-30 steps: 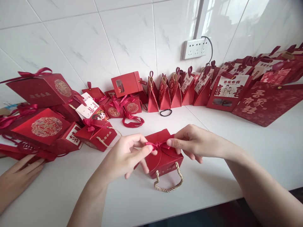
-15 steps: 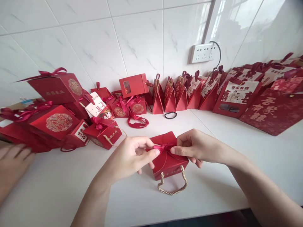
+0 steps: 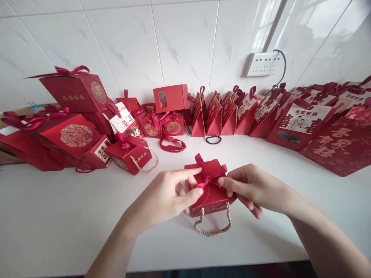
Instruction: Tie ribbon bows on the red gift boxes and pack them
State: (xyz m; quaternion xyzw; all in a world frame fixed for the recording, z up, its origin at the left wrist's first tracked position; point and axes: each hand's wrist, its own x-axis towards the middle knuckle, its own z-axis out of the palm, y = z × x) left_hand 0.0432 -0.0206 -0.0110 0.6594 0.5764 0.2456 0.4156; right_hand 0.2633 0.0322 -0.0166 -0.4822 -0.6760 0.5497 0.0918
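Observation:
A small red gift box (image 3: 213, 195) with a gold rope handle (image 3: 213, 227) sits on the white counter (image 3: 58, 216) in front of me. On top of it lies a dark red ribbon (image 3: 209, 172), tied into a bow with loops standing up. My left hand (image 3: 168, 197) pinches the ribbon at the knot from the left. From the right, my right hand (image 3: 249, 187) pinches the ribbon's other side, fingers curled.
Many red gift boxes (image 3: 71, 135) and bags (image 3: 214, 117) line the tiled wall from left to right. A similar box with a rope handle (image 3: 130, 154) stands to the left. A black hair tie (image 3: 213, 139) lies behind. A wall socket (image 3: 262, 63) hangs above.
The ribbon now stands up as a bow with loops above the box. Another person's hand at the left edge has gone from view. My view shifted left and down.

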